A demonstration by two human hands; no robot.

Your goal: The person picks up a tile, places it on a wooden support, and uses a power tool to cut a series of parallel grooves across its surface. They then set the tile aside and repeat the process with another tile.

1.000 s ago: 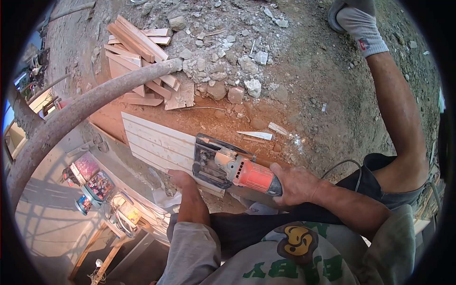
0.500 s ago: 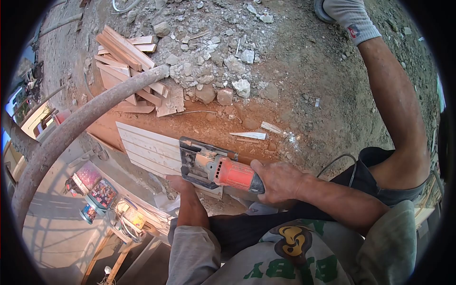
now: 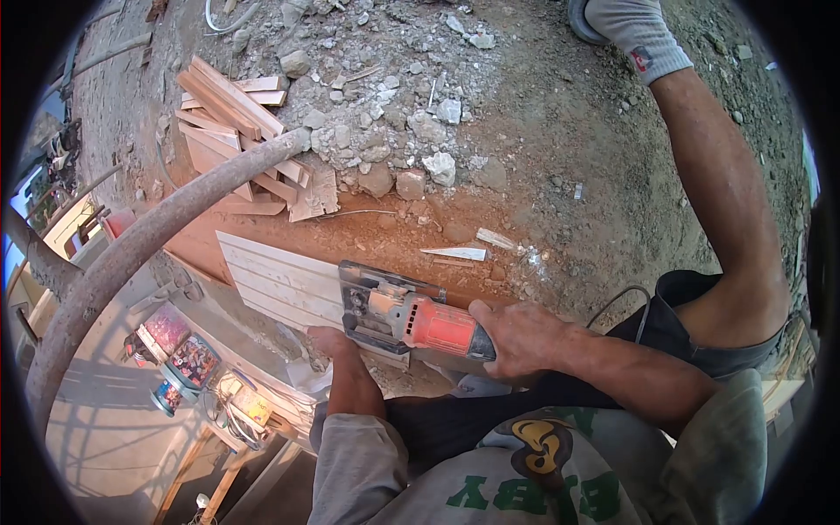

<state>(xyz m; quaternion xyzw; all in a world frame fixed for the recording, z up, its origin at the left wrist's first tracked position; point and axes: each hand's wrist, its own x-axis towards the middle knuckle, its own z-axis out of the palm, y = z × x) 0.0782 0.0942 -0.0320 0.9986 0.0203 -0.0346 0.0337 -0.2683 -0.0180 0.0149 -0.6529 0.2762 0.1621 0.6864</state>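
The right hand (image 3: 516, 337) is clamped around the dark rear grip of a red power saw (image 3: 411, 317), fingers wrapped tight on it and knuckles facing up. The saw lies on the right-hand part of a pale grooved board (image 3: 276, 276), with its metal base plate flat on the wood and its body pointing left. The board lies along the near edge of a raised earth ledge. The left hand (image 3: 328, 339) rests at the near edge of the board, just beside and touching the near side of the saw's base plate. Its fingertips are hidden there, so I cannot tell whether they are spread or curled over the edge. A dark cord (image 3: 623, 299) loops from behind the right hand over the person's dark shorts. Just beyond the saw, on reddish soil, lies a pale pointed wood sliver (image 3: 459, 254). Farther off is a heap of grey rubble (image 3: 394, 131), and to its left a loose stack of wood offcuts (image 3: 232, 105). A thick, dusty pipe (image 3: 149, 236) curves in from the near left, its end touching the offcuts. At the far right the person's bare leg stretches out to a foot in a grey sock (image 3: 632, 35).
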